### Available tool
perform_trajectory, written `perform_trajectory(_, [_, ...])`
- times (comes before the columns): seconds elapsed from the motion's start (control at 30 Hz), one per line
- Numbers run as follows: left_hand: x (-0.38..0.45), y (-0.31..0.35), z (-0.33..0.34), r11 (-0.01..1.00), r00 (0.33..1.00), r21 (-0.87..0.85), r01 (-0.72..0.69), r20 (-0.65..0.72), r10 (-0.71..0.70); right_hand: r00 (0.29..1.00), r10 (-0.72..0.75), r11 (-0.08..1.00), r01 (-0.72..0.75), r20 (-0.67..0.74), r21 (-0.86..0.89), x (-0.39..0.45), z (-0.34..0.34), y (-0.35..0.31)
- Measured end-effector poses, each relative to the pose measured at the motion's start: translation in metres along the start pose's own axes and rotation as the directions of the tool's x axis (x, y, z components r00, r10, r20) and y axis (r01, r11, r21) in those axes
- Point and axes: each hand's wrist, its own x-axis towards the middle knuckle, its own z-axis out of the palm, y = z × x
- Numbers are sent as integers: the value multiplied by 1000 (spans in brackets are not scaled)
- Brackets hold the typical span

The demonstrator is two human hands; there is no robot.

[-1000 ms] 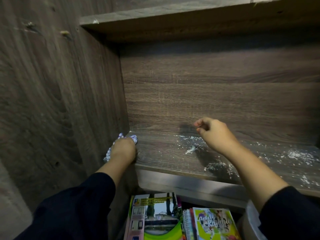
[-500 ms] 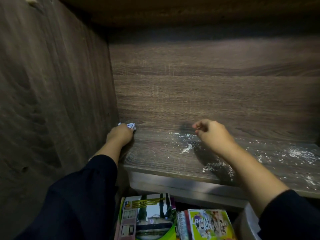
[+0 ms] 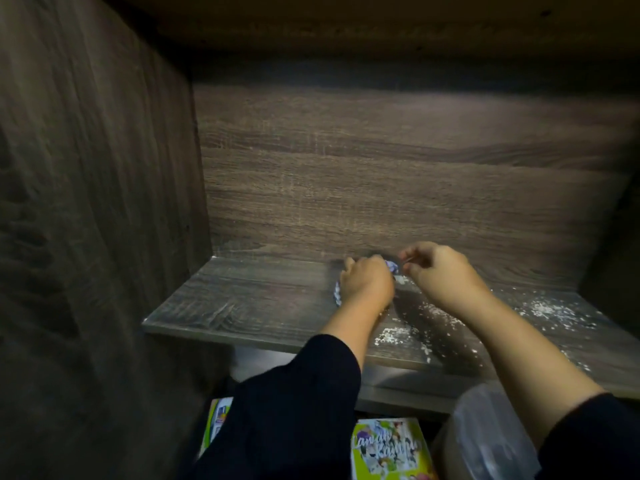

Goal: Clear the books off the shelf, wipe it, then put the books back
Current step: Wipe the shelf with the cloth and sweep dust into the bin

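Cloth (image 3: 337, 295) sits mid-shelf (image 3: 242, 306) near back edge, bunched under your left hand (image 3: 367, 284), fingers curled on it. Soft, light; keep it wadded. Right hand (image 3: 440, 275) loosely curled, holding nothing.

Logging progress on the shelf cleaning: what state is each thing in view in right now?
Shelf board: bare of books, left part wiped, right part dusty.
White powder: scattered over the right part.
Cloth: bunched under the left hand, on the board.
Right hand: fingers loosely curled, holding nothing visible.
Books: off the shelf, lying below it.
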Motion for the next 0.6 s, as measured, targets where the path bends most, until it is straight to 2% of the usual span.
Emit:
perform_trajectory(0.07, [4, -5, -16, 994, 996, -105, 29, -77, -37, 1000, -2, 1000, 2, -10, -3, -3, -8, 5])
perform_trajectory(0.13, [10, -23, -42, 989, 973, -130, 73, -208, -99, 1000, 5, 1000, -5, -7, -8, -6, -17, 12])
perform_trajectory(0.23, [23, -70, -77, 979, 919, 55, 197, -359, -165, 1000, 24, 1000, -24, -11, -12, -7, -30, 23])
perform_trajectory(0.27, [27, -91, -84, 959, 911, 112, 259, -360, -204, 999, 30, 1000, -30, -17, -9, -6, -34, 25])
perform_trajectory(0.37, [32, -132, -85, 903, 887, 122, 412, -281, -366, 998, 45, 999, -45, -33, -4, -6, -44, 33])
perform_trajectory(0.47, [31, -115, -66, 929, 917, 85, 360, -216, -335, 997, 61, 998, -61, -43, -1, -7, -51, 40])
perform_trajectory(0.6, [16, -45, -17, 968, 963, 99, 229, -168, -211, 996, 78, 997, -79, -32, -14, -13, -58, 50])
